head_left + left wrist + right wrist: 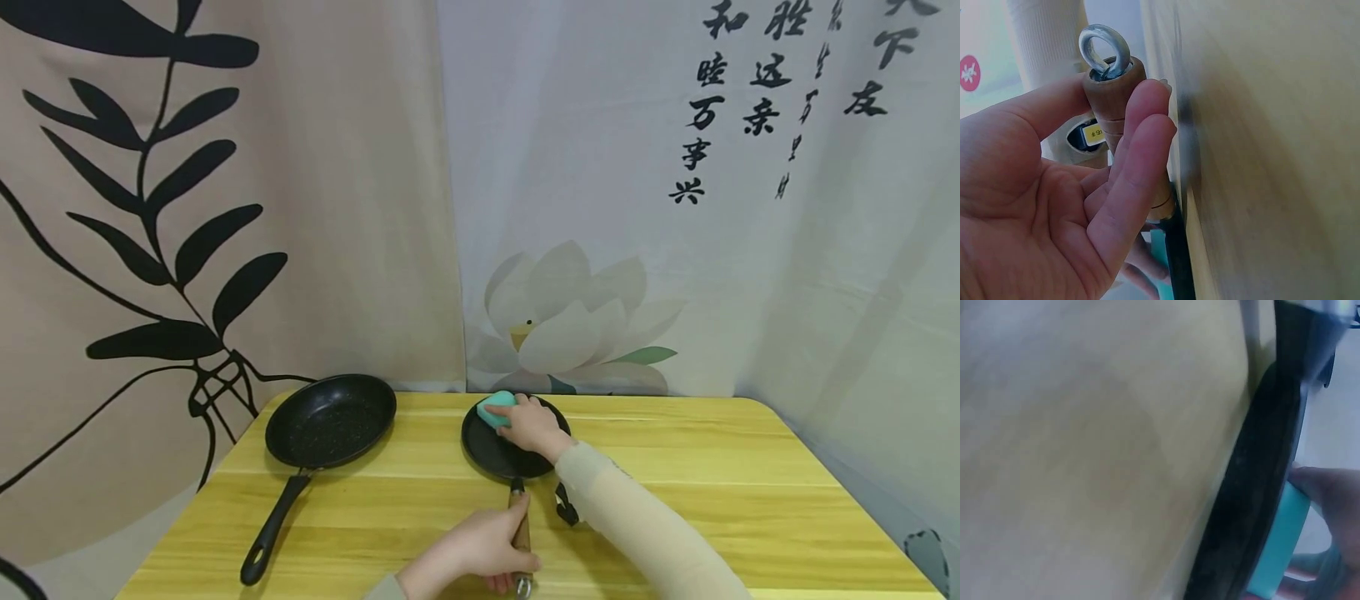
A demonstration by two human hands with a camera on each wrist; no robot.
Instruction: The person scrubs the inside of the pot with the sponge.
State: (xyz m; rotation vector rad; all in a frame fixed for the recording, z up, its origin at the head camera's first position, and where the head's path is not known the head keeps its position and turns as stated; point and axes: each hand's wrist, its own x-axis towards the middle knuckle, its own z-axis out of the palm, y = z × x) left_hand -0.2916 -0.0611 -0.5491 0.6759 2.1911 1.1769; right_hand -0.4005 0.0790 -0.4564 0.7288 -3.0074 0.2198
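Observation:
A small black frying pan [498, 457] lies on the table, its wooden handle [523, 533] pointing toward me. My left hand [487, 537] grips that handle, thumb on one side and fingers on the other; the metal ring [1105, 50] at its end shows in the left wrist view. Inside the pan, at its far left rim, my right hand [534, 427] holds a teal sponge [495, 408]. From the right wrist view the sponge [1280, 544] sits against the pan's rim, between thumb and fingers.
A larger black frying pan [330, 423] stands at the left of the wooden table [712, 483], its black handle angled toward the near left. Behind the table hangs a printed curtain [360, 208]. The right sleeve [637, 517] crosses the table's near middle.

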